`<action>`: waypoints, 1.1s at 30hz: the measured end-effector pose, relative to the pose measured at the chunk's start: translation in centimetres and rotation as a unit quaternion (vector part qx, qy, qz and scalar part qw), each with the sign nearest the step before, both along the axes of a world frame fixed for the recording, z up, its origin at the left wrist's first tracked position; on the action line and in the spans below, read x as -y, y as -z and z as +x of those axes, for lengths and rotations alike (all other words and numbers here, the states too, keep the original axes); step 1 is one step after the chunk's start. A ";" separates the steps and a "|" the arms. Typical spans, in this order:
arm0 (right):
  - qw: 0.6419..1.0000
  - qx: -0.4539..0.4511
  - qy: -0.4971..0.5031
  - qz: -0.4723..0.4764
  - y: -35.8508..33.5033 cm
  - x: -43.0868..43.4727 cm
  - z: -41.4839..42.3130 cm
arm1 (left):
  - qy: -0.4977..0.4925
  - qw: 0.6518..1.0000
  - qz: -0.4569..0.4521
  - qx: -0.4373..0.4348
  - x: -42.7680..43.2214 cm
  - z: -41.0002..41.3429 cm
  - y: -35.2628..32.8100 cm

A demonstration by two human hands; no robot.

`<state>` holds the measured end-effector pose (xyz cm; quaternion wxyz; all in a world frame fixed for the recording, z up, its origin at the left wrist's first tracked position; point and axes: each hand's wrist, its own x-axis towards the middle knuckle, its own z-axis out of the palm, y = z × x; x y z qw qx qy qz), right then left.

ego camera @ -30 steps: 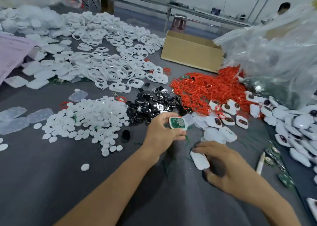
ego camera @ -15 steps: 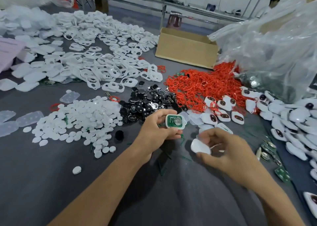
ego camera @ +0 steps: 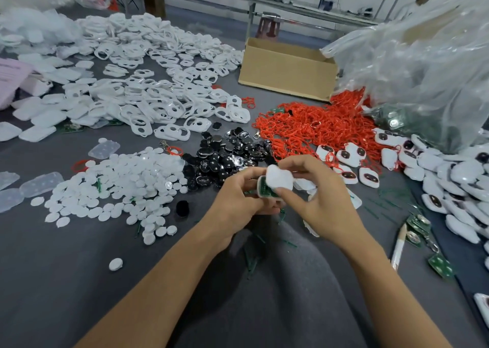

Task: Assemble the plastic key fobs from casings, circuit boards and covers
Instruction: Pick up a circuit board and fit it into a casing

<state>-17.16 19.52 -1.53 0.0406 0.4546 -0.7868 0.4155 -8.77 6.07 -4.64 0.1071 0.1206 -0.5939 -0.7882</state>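
Cover (ego camera: 279, 179) is pinched in my right hand (ego camera: 322, 202), fingers clamped on its edges, tilted just above the casing (ego camera: 260, 192). My left hand (ego camera: 235, 202) grips the casing, with the green circuit board (ego camera: 265, 189) facing up. The cover overlaps the casing's right end. Nothing sits between them, and I judge it needs squaring before pressing. Black buttons (ego camera: 227, 154) lie just beyond on the bench (ego camera: 53, 268).

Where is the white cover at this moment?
Head view, centre: the right hand pinches the cover over the casing held by the left hand, just this side of the black pile.
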 end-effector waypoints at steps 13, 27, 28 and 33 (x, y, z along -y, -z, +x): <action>0.994 0.069 0.004 -0.083 -0.1 -1.2 0.0 | -0.024 1.000 0.019 -0.005 -0.1 -0.1 0.1; 0.996 0.075 0.007 -0.055 0.8 -0.8 0.1 | -0.031 0.998 0.054 0.026 -0.1 -0.2 0.0; 0.996 0.073 0.011 -0.056 0.8 -0.8 0.1 | -0.030 0.998 0.054 0.029 -0.1 -0.2 -0.1; 0.995 0.065 0.036 -0.072 1.0 -1.2 -0.2 | -0.026 0.999 0.026 0.029 -0.2 -0.1 -0.3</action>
